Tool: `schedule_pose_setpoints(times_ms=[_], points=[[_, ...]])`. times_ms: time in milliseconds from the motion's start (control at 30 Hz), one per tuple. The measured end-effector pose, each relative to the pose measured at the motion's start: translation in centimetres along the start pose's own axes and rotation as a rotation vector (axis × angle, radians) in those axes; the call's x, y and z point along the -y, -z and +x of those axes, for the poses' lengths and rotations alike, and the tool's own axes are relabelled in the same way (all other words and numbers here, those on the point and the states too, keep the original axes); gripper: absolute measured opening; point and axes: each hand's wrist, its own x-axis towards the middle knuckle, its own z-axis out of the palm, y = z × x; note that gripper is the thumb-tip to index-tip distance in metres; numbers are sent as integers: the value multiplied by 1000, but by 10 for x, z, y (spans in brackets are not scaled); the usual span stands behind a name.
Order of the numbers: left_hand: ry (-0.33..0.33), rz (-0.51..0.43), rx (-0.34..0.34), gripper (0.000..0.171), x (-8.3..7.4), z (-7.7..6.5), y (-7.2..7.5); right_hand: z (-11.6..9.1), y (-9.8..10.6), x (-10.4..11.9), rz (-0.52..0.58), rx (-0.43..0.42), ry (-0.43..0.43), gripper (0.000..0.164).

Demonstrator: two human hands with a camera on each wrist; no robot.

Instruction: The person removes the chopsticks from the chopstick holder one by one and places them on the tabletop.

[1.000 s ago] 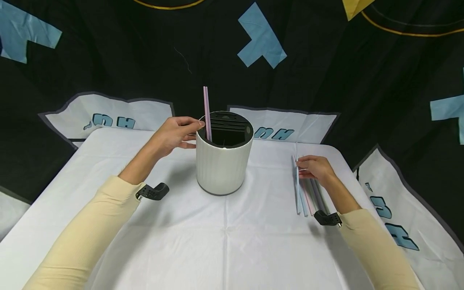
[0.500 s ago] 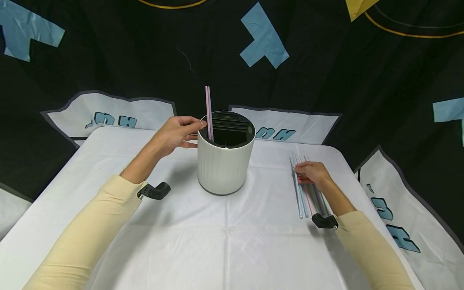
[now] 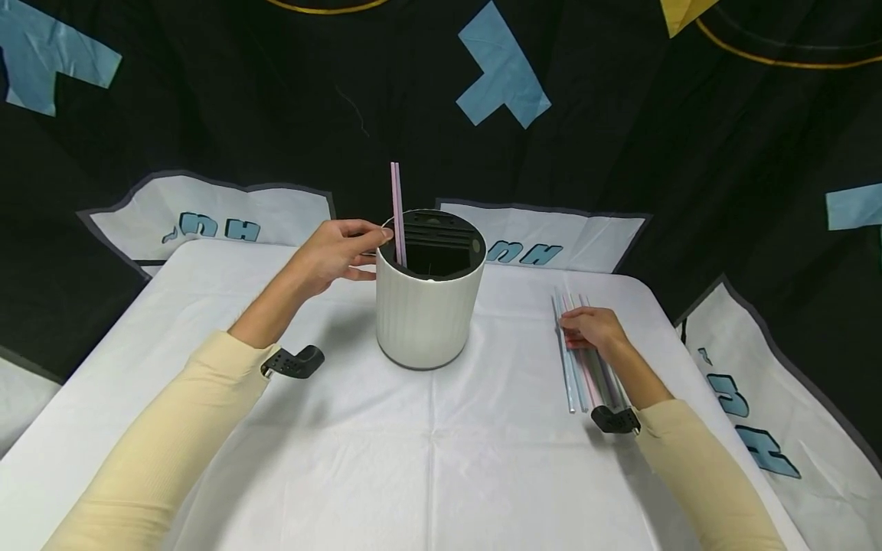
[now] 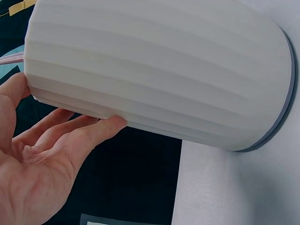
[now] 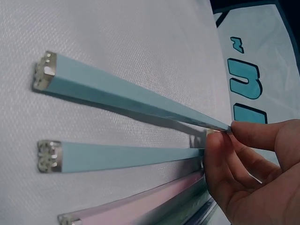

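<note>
A white ribbed bin [image 3: 427, 325] with a dark top opening stands upright on the table. My left hand [image 3: 331, 256] holds it at the left rim, thumb at the edge and other fingers against the outer wall. Two pink chopsticks [image 3: 397, 214] stand inside the bin by that thumb. At the right, my right hand [image 3: 594, 330] pinches a light blue chopstick [image 5: 126, 96] between thumb and fingertips. Beside it lie a second light blue chopstick [image 5: 112, 158], a pink chopstick [image 5: 136, 199] and darker green ones, partly hidden by the hand in the head view.
A white cloth covers the table [image 3: 427, 474]. Behind it hangs a black curtain [image 3: 276, 115] with light blue patches. White lettered panels [image 3: 210, 210] stand along the back and right edges. Each wrist wears a black band [image 3: 296, 363].
My right hand has shifted slightly down and to the left over the chopsticks, and their far ends now show fanned out. My left hand and the bin have stayed in place.
</note>
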Motion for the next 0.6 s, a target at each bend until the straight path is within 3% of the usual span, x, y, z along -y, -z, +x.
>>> schedule_pose_setpoints(times_ms=[467, 600], points=[[0, -4, -8, 41, -2, -2, 1, -2, 4, 4, 11, -49, 20, 41], [5, -2, 0, 42, -1, -2, 1, -9, 6, 16, 10, -24, 49, 44]])
